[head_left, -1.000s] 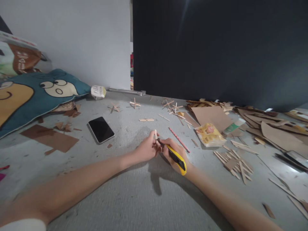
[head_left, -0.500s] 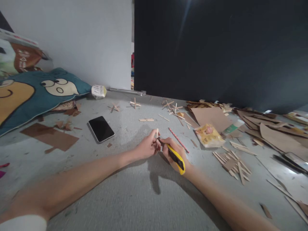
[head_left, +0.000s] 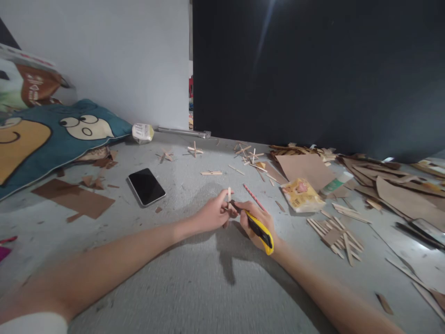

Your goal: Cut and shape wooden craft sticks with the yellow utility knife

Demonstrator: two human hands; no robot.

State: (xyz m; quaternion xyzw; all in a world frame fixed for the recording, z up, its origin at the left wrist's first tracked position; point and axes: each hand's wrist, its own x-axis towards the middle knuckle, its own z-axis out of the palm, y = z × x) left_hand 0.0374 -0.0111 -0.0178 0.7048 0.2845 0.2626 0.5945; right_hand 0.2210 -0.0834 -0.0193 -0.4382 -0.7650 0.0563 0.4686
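My left hand (head_left: 213, 212) pinches a short wooden stick (head_left: 229, 195) that stands upright between its fingers, above the middle of the grey table (head_left: 167, 287). My right hand (head_left: 255, 222) is wrapped round a yellow and black utility knife (head_left: 259, 229), its front end touching or very near the stick. Where blade and wood meet is too small to tell. A red and white striped straw (head_left: 253, 195) lies just behind my right hand. Further back rests a flat wooden piece (head_left: 211, 173).
A phone (head_left: 146, 186) and brown cardboard (head_left: 74, 198) lie at left, near a blue cushion (head_left: 83, 127). On the right are a yellow packet (head_left: 302, 195), a glue stick (head_left: 336, 183), a pile of wooden sticks (head_left: 335, 236) and cardboard scraps (head_left: 406, 202). Small stick crosses (head_left: 195, 150) stand at the back.
The knife and my right hand have shifted slightly right and toward me. The stick in my left hand has moved slightly right, and more of its length shows.
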